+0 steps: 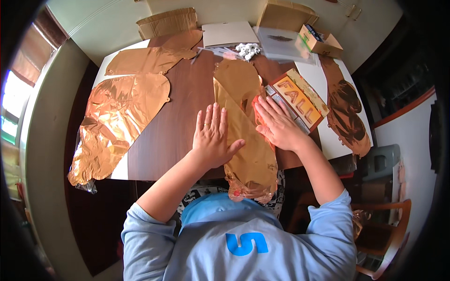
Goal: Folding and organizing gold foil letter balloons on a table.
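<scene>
Window (13, 105) at the far left, beyond the table; left foil (124, 112), copper-gold, creased and shiny, lying flat and reaching past the near edge of the table (180, 112), whose top is brown wood with white ends; upper foil (136, 61), of like colour, just behind it; cardboard (168, 23), upright at the back; left hand (211, 136), palm down and flat, fingers straight, holding nothing, beside the middle foil with its thumb over that foil; clear straws (213, 50), in a loose heap; white box (227, 33), behind them; middle foil (251, 161), gold, long and flat, lying front to back between the hands, its near end overhanging the table towards the person; white bundle (247, 50), knotted, beside the straws; right hand (280, 126), palm down, fingers extended, over an orange piece (256, 107) at the middle foil's right edge, contact partly hidden; clear sheet (283, 43); printed card (300, 98), tilted, near the right fingers; small carton (330, 47), with dark items inside; right foil (349, 110), dark bronze, along the right end; grey stool (382, 161); wooden chair (403, 220).
</scene>
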{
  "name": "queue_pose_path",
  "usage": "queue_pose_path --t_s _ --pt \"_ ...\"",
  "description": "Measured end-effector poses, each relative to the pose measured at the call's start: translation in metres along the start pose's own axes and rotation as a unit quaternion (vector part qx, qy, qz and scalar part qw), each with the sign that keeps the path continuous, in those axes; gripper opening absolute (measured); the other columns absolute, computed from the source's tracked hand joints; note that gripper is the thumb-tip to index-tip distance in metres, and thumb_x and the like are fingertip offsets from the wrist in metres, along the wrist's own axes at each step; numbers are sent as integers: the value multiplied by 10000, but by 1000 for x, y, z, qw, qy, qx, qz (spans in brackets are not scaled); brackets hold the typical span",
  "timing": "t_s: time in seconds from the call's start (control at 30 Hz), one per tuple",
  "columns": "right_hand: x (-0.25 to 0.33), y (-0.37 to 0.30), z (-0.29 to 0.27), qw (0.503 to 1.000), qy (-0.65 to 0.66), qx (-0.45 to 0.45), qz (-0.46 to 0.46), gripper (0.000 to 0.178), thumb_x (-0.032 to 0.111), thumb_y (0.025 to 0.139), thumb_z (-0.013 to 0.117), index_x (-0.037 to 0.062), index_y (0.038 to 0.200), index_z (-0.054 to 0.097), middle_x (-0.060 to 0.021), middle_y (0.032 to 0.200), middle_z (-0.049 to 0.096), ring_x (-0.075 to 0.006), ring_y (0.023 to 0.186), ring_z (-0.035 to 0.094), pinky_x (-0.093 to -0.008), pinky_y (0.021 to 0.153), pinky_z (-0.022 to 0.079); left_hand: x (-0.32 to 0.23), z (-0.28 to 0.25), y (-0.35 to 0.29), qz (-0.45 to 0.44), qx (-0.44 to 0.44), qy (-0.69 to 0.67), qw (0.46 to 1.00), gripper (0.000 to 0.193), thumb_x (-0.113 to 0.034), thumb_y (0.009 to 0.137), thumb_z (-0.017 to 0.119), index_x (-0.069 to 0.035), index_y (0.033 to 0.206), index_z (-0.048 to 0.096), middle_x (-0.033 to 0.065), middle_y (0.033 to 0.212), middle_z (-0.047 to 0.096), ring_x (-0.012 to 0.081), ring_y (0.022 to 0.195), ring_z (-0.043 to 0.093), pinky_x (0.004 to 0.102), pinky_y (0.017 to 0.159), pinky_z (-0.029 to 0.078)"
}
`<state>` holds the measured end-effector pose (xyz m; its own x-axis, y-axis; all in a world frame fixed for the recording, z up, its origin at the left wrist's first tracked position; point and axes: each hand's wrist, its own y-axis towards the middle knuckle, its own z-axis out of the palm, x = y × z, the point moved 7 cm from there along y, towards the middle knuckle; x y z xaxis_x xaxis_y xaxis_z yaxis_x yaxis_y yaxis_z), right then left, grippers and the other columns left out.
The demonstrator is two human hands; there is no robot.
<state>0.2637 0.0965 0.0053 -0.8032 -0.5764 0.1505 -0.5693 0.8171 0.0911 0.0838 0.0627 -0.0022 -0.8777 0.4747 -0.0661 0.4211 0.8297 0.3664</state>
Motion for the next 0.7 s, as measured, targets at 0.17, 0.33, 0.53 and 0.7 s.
queue_pose_path --t_s 0.17,0.33,0.53,0.7 --pt "-5 1 4 1000 -8 19 -1 673 431 995 446 70 1522 235 -122 1602 175 -297 1477 150 -450 1192 83 -1 1 -1 -2 -1 -3 1000 921 -672 887 446 79 1415 371 294 1478 343 390 1434 249 532 1167 119" --pt "-5 4 5 1000 -7 25 7 680 457 998 422 75 1525 226 -119 1605 165 -299 1479 135 -458 1192 74 0 3 1 -17 47 -17 999 960 -681 881 434 83 1447 302 293 1514 274 399 1447 207 532 1174 89" --pt "-5 4 8 999 -8 34 9 704 494 996 398 86 1534 197 -105 1615 127 -297 1483 117 -463 1194 56 0 5 1 -24 80 -21 996 990 -686 879 415 85 1474 235 295 1541 210 404 1463 146 538 1178 33" --pt "-5 1 5 1000 -10 26 1 706 499 993 402 89 1533 204 -115 1612 134 -303 1480 129 -454 1195 65 -2 0 3 -19 61 4 998 972 -694 879 422 84 1448 304 289 1517 275 396 1449 202 528 1176 72"
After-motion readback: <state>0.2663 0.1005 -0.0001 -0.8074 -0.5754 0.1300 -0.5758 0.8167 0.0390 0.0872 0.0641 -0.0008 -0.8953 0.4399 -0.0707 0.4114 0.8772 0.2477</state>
